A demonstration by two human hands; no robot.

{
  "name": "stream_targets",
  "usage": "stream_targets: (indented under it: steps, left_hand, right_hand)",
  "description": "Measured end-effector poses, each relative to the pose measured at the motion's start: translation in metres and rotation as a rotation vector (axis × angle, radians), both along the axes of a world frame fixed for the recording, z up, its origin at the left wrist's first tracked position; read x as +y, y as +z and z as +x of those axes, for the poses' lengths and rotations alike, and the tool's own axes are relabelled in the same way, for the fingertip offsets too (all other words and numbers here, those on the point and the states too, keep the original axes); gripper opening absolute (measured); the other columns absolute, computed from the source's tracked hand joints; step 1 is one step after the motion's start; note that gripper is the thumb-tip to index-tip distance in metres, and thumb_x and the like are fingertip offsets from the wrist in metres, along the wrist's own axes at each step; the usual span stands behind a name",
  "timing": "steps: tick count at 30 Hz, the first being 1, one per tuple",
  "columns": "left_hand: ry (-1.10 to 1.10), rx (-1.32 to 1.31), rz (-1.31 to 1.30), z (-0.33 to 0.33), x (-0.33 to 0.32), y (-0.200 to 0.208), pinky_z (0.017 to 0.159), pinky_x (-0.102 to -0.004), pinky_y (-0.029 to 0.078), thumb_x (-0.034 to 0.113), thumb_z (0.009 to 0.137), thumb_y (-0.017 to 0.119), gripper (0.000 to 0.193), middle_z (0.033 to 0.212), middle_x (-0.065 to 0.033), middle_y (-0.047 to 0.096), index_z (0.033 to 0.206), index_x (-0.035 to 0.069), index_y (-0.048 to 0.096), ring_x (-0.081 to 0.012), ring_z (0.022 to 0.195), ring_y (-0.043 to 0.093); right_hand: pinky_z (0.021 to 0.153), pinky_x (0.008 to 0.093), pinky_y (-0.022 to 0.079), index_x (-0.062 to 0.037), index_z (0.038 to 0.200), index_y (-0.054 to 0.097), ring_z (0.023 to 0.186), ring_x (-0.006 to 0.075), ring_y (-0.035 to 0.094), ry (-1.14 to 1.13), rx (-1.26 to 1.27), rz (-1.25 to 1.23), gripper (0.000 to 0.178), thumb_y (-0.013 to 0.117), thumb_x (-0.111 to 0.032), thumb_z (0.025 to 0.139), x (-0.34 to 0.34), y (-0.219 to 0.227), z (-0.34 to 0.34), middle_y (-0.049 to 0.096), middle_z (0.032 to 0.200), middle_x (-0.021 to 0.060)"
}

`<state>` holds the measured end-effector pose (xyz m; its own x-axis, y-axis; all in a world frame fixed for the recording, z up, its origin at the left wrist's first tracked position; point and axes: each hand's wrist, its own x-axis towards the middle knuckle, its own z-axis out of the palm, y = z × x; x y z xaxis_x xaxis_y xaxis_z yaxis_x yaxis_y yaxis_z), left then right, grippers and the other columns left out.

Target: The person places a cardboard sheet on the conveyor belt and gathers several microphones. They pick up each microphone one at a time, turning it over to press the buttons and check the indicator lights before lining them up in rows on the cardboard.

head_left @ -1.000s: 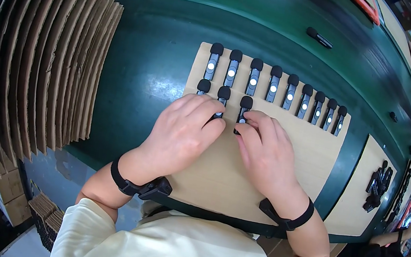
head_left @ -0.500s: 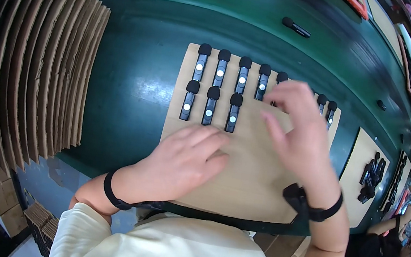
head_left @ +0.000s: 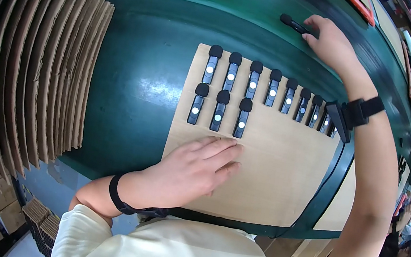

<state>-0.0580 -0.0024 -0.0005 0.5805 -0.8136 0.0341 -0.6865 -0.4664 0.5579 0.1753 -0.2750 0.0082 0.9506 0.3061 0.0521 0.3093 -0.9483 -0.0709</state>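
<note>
At the far side of the green surface, my right hand (head_left: 332, 42) reaches the end of a lone black wireless microphone (head_left: 293, 23) with a foam tip. Its thumb and index finger are apart, on either side of that end. My left hand (head_left: 198, 169) lies palm down with fingers stretched out on a brown cardboard sheet (head_left: 268, 176), holding nothing. Just beyond its fingertips are three similar microphones (head_left: 219, 111) in a row. Behind them, a longer row of several microphones (head_left: 253, 80) runs along the sheet's far edge, its right end partly hidden by my right wrist strap's black device (head_left: 340, 120).
A stack of cardboard sheets (head_left: 46, 65) stands on edge at the left of the green table (head_left: 139, 69). Another cardboard sheet (head_left: 339, 206) lies to the right, partly behind my right arm. A cable runs down from the wrist device. Another person's hand (head_left: 408, 212) shows at far right.
My right hand has moved from the back row of microphones away to the lone microphone on the far side. A microphone it covered now shows in the row. My left hand stays on the sheet.
</note>
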Motion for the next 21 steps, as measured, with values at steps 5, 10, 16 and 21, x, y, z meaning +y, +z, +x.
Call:
stream_targets:
  steps: [5, 10, 16, 21]
  left_hand:
    - [0.004, 0.002, -0.014, 0.001, 0.001, -0.002, 0.106, -0.0415, 0.038, 0.018, 0.061, 0.080, 0.068, 0.139, -0.0121, 0.045, 0.123, 0.006, 0.056, -0.0296, 0.130, 0.043]
    - [-0.012, 0.045, -0.007, 0.003, -0.001, 0.001, 0.106, -0.0414, 0.038, 0.019, 0.061, 0.081, 0.068, 0.140, -0.0122, 0.044, 0.123, 0.006, 0.056, -0.0295, 0.130, 0.042]
    - [0.009, 0.068, -0.053, 0.008, 0.005, 0.005, 0.101, -0.0407, 0.042, 0.018, 0.064, 0.081, 0.065, 0.131, -0.0122, 0.053, 0.124, 0.007, 0.057, -0.0308, 0.122, 0.050]
    - [0.250, 0.051, -0.337, 0.014, 0.002, 0.023, 0.084, -0.0384, 0.049, 0.012, 0.069, 0.078, 0.049, 0.107, -0.0125, 0.064, 0.114, 0.002, 0.061, -0.0292, 0.099, 0.062]
  right_hand:
    - [0.085, 0.0382, 0.049, -0.0033, 0.112, 0.060, 0.098, 0.0322, 0.063, -0.029, 0.110, -0.034, 0.028, 0.064, -0.016, 0.087, 0.012, 0.003, 0.007, 0.067, 0.098, 0.0146]
    - [0.077, 0.0313, 0.050, 0.0003, 0.105, 0.062, 0.082, 0.0225, 0.063, 0.028, 0.161, 0.203, 0.021, 0.063, -0.011, 0.088, 0.010, 0.025, -0.017, 0.066, 0.089, 0.0127]
    - [0.071, 0.0241, 0.045, -0.0005, 0.110, 0.064, 0.078, 0.0084, 0.052, 0.088, 0.192, 0.793, 0.024, 0.065, -0.003, 0.087, 0.020, 0.042, -0.136, 0.059, 0.087, 0.0025]
    - [0.072, 0.0250, 0.046, 0.0004, 0.106, 0.066, 0.078, 0.0143, 0.056, 0.105, 0.186, 1.071, 0.024, 0.067, 0.001, 0.082, 0.017, 0.031, -0.223, 0.060, 0.087, 0.0068]
